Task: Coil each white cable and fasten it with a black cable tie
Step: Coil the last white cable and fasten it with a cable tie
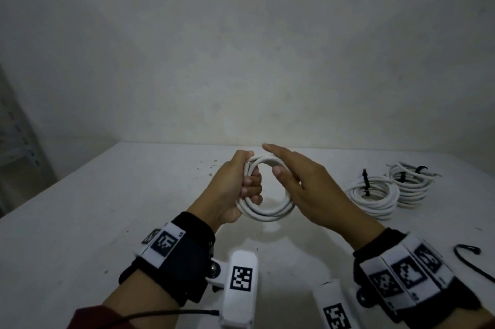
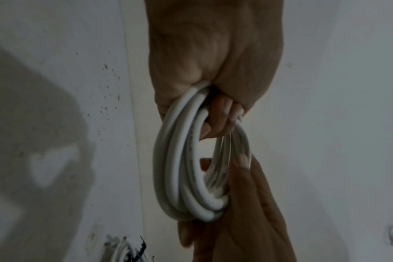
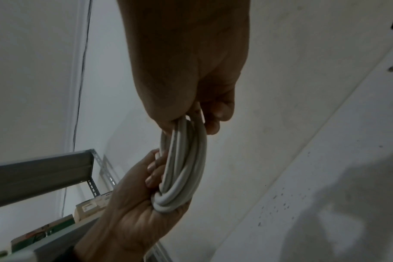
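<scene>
Nearest the viewer, two forearms wearing black wrist bands with square-patterned markers reach forward over a white surface (image 1: 80,208). Between the hands, a white cable coil (image 1: 267,212) is held above the surface, its ring standing roughly upright with the opening facing the viewer. The left hand (image 1: 235,186) has its grip clenched around the coil's left side, fingers curled through the ring. The right hand (image 1: 308,184) holds the coil's right side, thumb inside the ring, fingers extended along its far side. A loose black cable tie (image 1: 474,264) lies at right. Farther right, two tied coils (image 1: 388,189) rest flat. Beyond, a plain pale wall (image 1: 241,47); a metal shelf (image 1: 16,146) stands at left.
</scene>
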